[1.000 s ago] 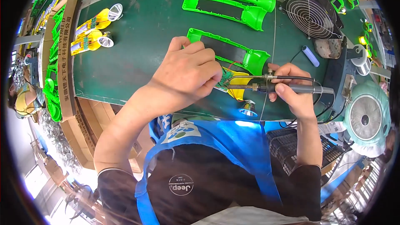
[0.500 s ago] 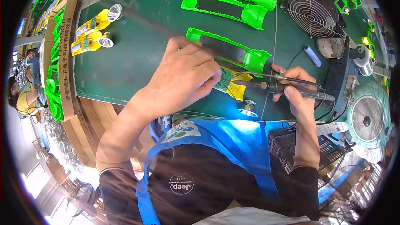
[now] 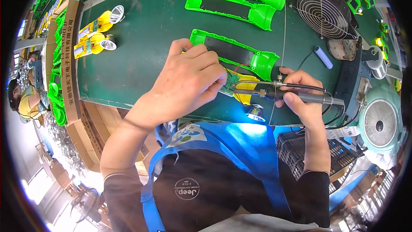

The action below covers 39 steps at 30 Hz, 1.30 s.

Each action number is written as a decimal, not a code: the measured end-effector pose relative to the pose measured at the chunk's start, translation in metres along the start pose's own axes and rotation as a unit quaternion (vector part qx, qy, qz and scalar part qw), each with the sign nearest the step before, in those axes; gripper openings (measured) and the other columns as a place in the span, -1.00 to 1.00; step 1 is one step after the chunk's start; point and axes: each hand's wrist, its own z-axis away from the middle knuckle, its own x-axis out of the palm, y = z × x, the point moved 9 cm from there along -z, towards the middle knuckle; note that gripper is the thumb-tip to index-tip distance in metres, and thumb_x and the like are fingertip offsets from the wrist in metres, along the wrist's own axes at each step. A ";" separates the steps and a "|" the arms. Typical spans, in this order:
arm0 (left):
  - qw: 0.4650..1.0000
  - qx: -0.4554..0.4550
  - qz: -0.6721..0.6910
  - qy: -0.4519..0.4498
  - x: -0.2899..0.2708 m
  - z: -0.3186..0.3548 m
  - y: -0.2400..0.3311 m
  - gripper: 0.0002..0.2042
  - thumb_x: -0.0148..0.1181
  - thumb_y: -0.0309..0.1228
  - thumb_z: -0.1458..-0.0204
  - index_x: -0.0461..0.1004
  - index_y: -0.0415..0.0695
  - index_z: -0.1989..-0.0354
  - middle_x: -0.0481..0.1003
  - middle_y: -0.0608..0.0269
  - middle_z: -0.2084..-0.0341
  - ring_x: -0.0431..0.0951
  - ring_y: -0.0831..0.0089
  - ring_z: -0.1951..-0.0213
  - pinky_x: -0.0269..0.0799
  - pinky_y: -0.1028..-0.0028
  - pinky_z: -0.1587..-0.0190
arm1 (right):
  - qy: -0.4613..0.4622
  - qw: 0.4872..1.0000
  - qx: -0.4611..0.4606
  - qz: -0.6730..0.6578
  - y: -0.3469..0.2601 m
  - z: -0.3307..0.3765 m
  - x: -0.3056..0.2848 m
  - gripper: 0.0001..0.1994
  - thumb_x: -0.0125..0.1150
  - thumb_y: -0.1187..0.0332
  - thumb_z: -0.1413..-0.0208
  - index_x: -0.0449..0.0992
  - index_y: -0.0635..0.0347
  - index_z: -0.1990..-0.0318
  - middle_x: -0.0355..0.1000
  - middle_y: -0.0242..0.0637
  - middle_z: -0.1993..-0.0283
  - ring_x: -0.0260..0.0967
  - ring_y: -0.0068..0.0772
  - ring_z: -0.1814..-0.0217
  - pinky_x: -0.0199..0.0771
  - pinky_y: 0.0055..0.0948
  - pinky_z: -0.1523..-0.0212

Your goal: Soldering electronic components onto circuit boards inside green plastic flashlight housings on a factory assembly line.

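My right hand (image 3: 302, 96) is closed around a soldering iron (image 3: 309, 97) with a thin metal feed tube clamped along it. The iron's tip reaches the edge of a small green circuit board (image 3: 231, 80). This board lies on a yellow lamp holder (image 3: 246, 98) with a shiny reflector (image 3: 256, 112). Red wires run from the board toward an open green flashlight shell half (image 3: 231, 51) just beyond. My left hand (image 3: 189, 81) is pinched at the board's left side. What its fingertips grip is hidden.
Two green shells (image 3: 231, 10) lie farther back. Yellow lamp assemblies (image 3: 94, 45) stand by a cardboard box (image 3: 71, 60) at left. At right are a black fan (image 3: 324, 10), a purple battery cell (image 3: 323, 57), a sponge (image 3: 342, 49) and a dark soldering station (image 3: 349, 83).
The soldering iron has shifted slightly left and lies more level, its tip now at the board's edge. My left hand has barely moved. A dark blurred streak over the table is gone.
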 end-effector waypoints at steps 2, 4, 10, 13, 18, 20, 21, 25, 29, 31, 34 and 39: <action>1.000 0.004 -0.001 0.006 -0.001 0.000 0.001 -0.79 0.31 -0.57 0.23 0.43 -0.01 0.44 0.40 0.41 0.49 0.42 0.39 0.34 0.17 0.28 0.05 | 0.001 1.000 0.003 -0.006 0.000 0.001 0.001 -0.83 0.32 0.38 0.01 0.48 0.25 0.33 0.51 -0.39 0.54 0.49 -0.58 0.46 0.16 -0.19 -0.32; 1.000 0.006 0.006 0.007 0.000 0.001 0.000 -0.79 0.31 -0.57 0.23 0.43 -0.01 0.44 0.40 0.41 0.49 0.42 0.39 0.35 0.16 0.28 0.05 | 0.009 1.000 0.010 -0.025 0.002 0.003 0.001 -0.81 0.30 0.36 -0.02 0.46 0.27 0.31 0.52 -0.34 0.53 0.49 -0.56 0.47 0.16 -0.19 -0.32; 1.000 0.005 0.000 0.007 0.000 0.000 0.000 -0.79 0.31 -0.56 0.24 0.43 -0.02 0.44 0.40 0.40 0.49 0.41 0.38 0.35 0.16 0.26 0.05 | 0.040 0.996 0.008 -0.084 0.008 0.006 -0.011 -0.77 0.27 0.32 -0.06 0.42 0.30 0.26 0.51 -0.27 0.52 0.49 -0.49 0.47 0.11 -0.15 -0.36; 1.000 0.008 0.001 0.010 0.000 -0.001 -0.001 -0.78 0.32 -0.56 0.24 0.42 -0.02 0.44 0.40 0.40 0.49 0.41 0.37 0.36 0.16 0.28 0.06 | 0.042 0.995 0.014 -0.089 0.012 0.006 -0.013 -0.76 0.27 0.31 -0.08 0.42 0.31 0.25 0.51 -0.25 0.51 0.48 -0.49 0.45 0.22 -0.18 -0.28; 0.999 0.000 0.051 0.003 -0.011 -0.002 -0.003 -0.80 0.31 -0.58 0.18 0.49 -0.05 0.36 0.44 0.35 0.44 0.46 0.33 0.29 0.24 0.29 0.04 | 0.088 0.981 -0.006 -0.175 0.009 0.010 -0.018 -0.72 0.27 0.32 -0.12 0.39 0.37 0.19 0.48 -0.16 0.38 0.48 -0.42 0.37 0.52 -0.45 0.32; 0.992 -0.023 0.122 0.023 -0.030 -0.003 -0.017 -0.78 0.27 -0.62 0.12 0.53 -0.13 0.27 0.48 0.23 0.32 0.49 0.29 0.21 0.35 0.34 0.06 | 0.141 0.980 -0.042 -0.133 -0.001 0.010 -0.022 -0.73 0.26 0.33 -0.13 0.39 0.37 0.18 0.49 -0.17 0.36 0.49 -0.43 0.36 0.54 -0.44 0.26; 0.990 -0.060 0.116 0.056 -0.037 -0.001 -0.033 -0.78 0.26 -0.64 0.13 0.52 -0.16 0.25 0.47 0.20 0.28 0.49 0.29 0.21 0.36 0.36 0.09 | 0.145 0.982 -0.043 -0.117 -0.005 0.010 -0.021 -0.76 0.25 0.37 -0.12 0.39 0.37 0.18 0.50 -0.17 0.34 0.50 -0.45 0.34 0.54 -0.45 0.25; 0.992 -0.103 0.056 0.055 -0.035 -0.006 -0.060 -0.74 0.22 -0.65 0.13 0.49 -0.16 0.21 0.45 0.17 0.21 0.47 0.28 0.21 0.40 0.42 0.19 | 0.132 0.991 0.009 -0.007 -0.006 -0.008 0.007 -0.76 0.33 0.42 -0.06 0.43 0.34 0.21 0.54 -0.23 0.35 0.51 -0.54 0.33 0.53 -0.53 0.27; 0.987 -0.138 0.076 0.000 -0.016 -0.007 -0.071 -0.77 0.22 -0.57 0.08 0.47 -0.08 0.21 0.44 0.29 0.21 0.47 0.32 0.26 0.39 0.39 0.21 | 0.114 0.993 0.028 0.006 0.000 -0.023 0.022 -0.80 0.33 0.45 -0.04 0.45 0.35 0.25 0.54 -0.28 0.40 0.51 -0.59 0.34 0.51 -0.57 0.28; 0.988 -0.141 0.069 -0.003 -0.015 -0.005 -0.071 -0.78 0.22 -0.56 0.07 0.47 -0.07 0.21 0.44 0.32 0.20 0.47 0.34 0.29 0.36 0.39 0.18 | 0.113 0.993 0.022 0.006 -0.003 -0.027 0.024 -0.80 0.31 0.47 -0.05 0.44 0.36 0.23 0.54 -0.26 0.39 0.51 -0.56 0.35 0.53 -0.55 0.27; 0.990 -0.135 0.048 0.007 -0.018 -0.003 -0.071 -0.77 0.23 -0.56 0.08 0.47 -0.03 0.22 0.43 0.36 0.20 0.45 0.42 0.35 0.26 0.40 0.10 | 0.125 0.990 0.037 -0.053 0.004 -0.027 0.026 -0.81 0.29 0.48 -0.07 0.43 0.38 0.22 0.53 -0.25 0.37 0.52 -0.53 0.35 0.54 -0.54 0.26; 0.990 -0.132 0.050 0.005 -0.015 -0.001 -0.074 -0.78 0.24 -0.53 0.06 0.47 0.01 0.22 0.42 0.41 0.18 0.45 0.49 0.39 0.18 0.41 0.02 | 0.106 0.994 0.035 0.021 0.000 -0.030 0.027 -0.82 0.27 0.50 -0.08 0.43 0.38 0.21 0.52 -0.25 0.36 0.52 -0.53 0.34 0.55 -0.54 0.26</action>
